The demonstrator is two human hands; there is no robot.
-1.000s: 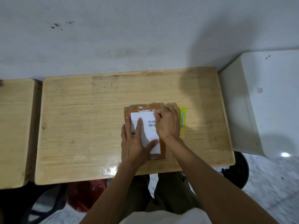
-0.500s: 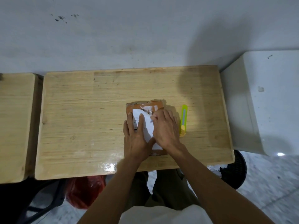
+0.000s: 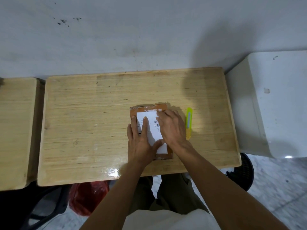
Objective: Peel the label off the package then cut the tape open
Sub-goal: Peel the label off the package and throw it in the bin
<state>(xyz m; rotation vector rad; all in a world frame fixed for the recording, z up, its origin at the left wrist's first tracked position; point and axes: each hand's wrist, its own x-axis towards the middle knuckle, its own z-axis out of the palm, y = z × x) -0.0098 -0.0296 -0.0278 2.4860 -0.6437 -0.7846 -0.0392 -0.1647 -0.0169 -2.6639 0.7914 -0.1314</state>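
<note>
Table (image 3: 86, 123): bare wood left of the package (image 3: 163, 107), behind it to the wall, and along the front edge; open passage there.
Package: flat, right of table centre, covered by left hand (image 3: 141, 143) and right hand (image 3: 172, 128), both lying flat on it; forearms block approach from the front.
Knife (image 3: 189, 122): just right of the package, lying lengthwise; narrow strip between.
Right of the knife: clear wood to the table's edge, white box (image 3: 274, 105) beyond.

Single head cam, wide-angle, looking steeply down at wooden table (image 3: 83, 113) from close above; no second view.
</note>
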